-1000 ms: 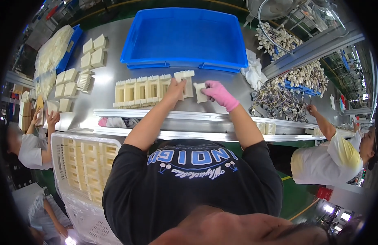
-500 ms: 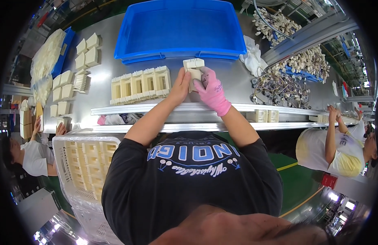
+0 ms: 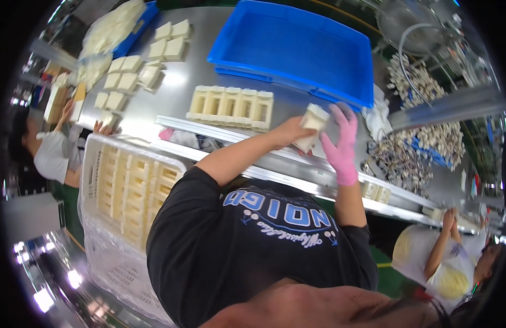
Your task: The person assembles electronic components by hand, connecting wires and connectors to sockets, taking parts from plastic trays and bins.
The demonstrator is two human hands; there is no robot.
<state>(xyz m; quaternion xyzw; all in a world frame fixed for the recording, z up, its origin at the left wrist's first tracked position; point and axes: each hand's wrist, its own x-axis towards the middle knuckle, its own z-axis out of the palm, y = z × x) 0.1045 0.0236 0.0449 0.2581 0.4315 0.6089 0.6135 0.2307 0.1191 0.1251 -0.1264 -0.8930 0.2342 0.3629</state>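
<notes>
My bare left hand (image 3: 290, 133) is closed around a cream plastic housing (image 3: 310, 127), held tilted above the near edge of the bench. Beside it, my right hand (image 3: 342, 143) wears a pink glove; its fingers are spread and hold nothing, the thumb close to the housing. To the left of my hands stands a row of several cream housings (image 3: 231, 106) with open fronts, packed side by side. What the housing has on its underside is hidden by my left hand.
A blue tray (image 3: 297, 46) lies beyond my hands. Cream covers (image 3: 127, 74) sit in groups at left, by a co-worker (image 3: 50, 145). At right are wired connectors (image 3: 400, 164) and a white cloth (image 3: 377, 117). A white crate (image 3: 89, 180) holds more housings. Another person (image 3: 433, 251) works at right.
My right hand has come off the housing and spread its fingers; the left still grips it. The whole view has turned, so the bench appears tilted.
</notes>
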